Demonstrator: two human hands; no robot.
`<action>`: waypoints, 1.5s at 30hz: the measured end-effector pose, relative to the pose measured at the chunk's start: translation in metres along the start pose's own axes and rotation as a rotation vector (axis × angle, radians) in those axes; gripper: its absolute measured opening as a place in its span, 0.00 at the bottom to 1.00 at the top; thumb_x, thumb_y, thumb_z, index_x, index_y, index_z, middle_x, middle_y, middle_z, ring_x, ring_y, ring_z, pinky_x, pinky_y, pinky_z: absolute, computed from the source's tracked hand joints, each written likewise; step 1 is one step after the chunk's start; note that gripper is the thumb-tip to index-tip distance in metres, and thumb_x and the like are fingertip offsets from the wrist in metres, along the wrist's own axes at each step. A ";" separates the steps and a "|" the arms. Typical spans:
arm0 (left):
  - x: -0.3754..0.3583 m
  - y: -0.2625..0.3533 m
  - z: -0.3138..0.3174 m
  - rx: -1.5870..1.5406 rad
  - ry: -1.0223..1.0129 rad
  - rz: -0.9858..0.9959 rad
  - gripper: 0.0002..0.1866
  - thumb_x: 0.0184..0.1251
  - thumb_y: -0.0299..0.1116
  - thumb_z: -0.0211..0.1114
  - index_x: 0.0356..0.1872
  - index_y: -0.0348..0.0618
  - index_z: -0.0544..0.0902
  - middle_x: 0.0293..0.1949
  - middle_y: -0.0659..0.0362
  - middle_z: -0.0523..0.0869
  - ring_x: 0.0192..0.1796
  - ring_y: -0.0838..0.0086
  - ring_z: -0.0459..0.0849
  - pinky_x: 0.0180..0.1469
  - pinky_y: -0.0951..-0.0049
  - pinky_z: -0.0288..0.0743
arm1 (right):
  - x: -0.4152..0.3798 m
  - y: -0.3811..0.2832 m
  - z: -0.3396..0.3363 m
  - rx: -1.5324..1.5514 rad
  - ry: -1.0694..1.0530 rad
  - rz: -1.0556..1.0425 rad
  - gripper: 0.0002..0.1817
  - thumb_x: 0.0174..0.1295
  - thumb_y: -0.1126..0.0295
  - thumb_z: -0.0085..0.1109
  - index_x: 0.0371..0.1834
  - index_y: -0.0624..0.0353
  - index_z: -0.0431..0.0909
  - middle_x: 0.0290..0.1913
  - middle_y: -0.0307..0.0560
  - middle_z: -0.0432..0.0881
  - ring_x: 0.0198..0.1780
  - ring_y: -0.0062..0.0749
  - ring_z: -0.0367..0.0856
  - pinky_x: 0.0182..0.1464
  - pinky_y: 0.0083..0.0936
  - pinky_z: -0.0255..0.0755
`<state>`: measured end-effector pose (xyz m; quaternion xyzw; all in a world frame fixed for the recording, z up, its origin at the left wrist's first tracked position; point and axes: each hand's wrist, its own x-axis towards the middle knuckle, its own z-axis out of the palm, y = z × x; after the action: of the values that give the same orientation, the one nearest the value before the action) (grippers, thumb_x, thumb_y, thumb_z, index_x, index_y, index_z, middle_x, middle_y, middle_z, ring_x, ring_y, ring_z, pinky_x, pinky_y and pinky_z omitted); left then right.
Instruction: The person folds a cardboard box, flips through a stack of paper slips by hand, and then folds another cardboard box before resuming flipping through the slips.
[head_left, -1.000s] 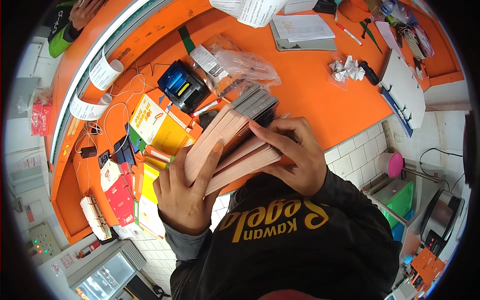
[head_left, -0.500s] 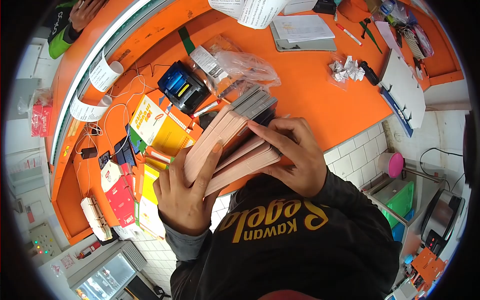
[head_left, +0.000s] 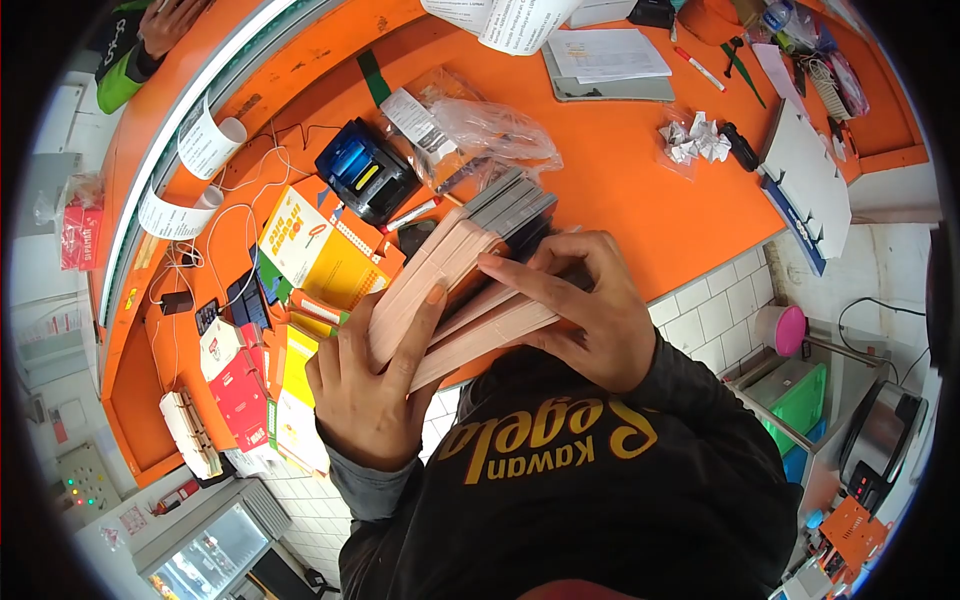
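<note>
A thick stack of flat, pinkish-edged cards or folded boxes [head_left: 425,285] is tilted over the front edge of the orange table. My left hand [head_left: 370,385] is wrapped round its lower left end, one finger lying along the pink edges. At the stack's right side, my right hand [head_left: 595,310] has its thumb and fingers on the pieces, the index fingertip touching near the middle. A dark gap parts the upper portion from the lower one. Grey edges [head_left: 505,205] show at the upper right end. The print on the pieces is hidden.
Behind the stack are a blue and black printer [head_left: 367,172] and a clear plastic bag [head_left: 500,135]. Yellow and red packages [head_left: 320,250] lie left. Papers on a laptop-like slab [head_left: 610,60] and crumpled paper [head_left: 695,138] are farther back. Another person's hand [head_left: 170,25] shows top left.
My right index fingertip has shifted slightly left along the stack. My left hand keeps its hold in nearly the same place.
</note>
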<state>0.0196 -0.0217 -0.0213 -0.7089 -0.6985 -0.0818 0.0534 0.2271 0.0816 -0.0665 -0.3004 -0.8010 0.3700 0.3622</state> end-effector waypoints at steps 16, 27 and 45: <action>0.001 -0.001 -0.001 0.005 0.007 0.034 0.46 0.39 0.43 0.81 0.69 0.63 0.78 0.61 0.50 0.78 0.46 0.58 0.79 0.49 0.60 0.71 | -0.002 0.005 0.005 0.069 0.044 -0.022 0.37 0.47 0.75 0.77 0.66 0.43 0.79 0.49 0.43 0.73 0.50 0.36 0.75 0.51 0.30 0.78; 0.001 -0.002 0.000 0.013 -0.005 0.033 0.46 0.38 0.43 0.81 0.69 0.63 0.77 0.61 0.51 0.78 0.47 0.58 0.79 0.51 0.60 0.71 | -0.001 0.004 0.004 0.050 0.020 -0.014 0.38 0.45 0.76 0.76 0.65 0.45 0.79 0.52 0.42 0.74 0.49 0.38 0.75 0.53 0.33 0.76; 0.003 -0.003 -0.001 -0.003 0.007 0.035 0.44 0.40 0.44 0.81 0.68 0.62 0.78 0.59 0.49 0.78 0.46 0.57 0.79 0.49 0.59 0.72 | -0.002 0.010 0.009 0.123 0.069 -0.049 0.41 0.47 0.75 0.75 0.70 0.44 0.75 0.51 0.42 0.74 0.49 0.39 0.74 0.52 0.33 0.75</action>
<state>0.0168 -0.0193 -0.0200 -0.7209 -0.6856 -0.0842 0.0561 0.2232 0.0819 -0.0802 -0.2708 -0.7710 0.3989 0.4162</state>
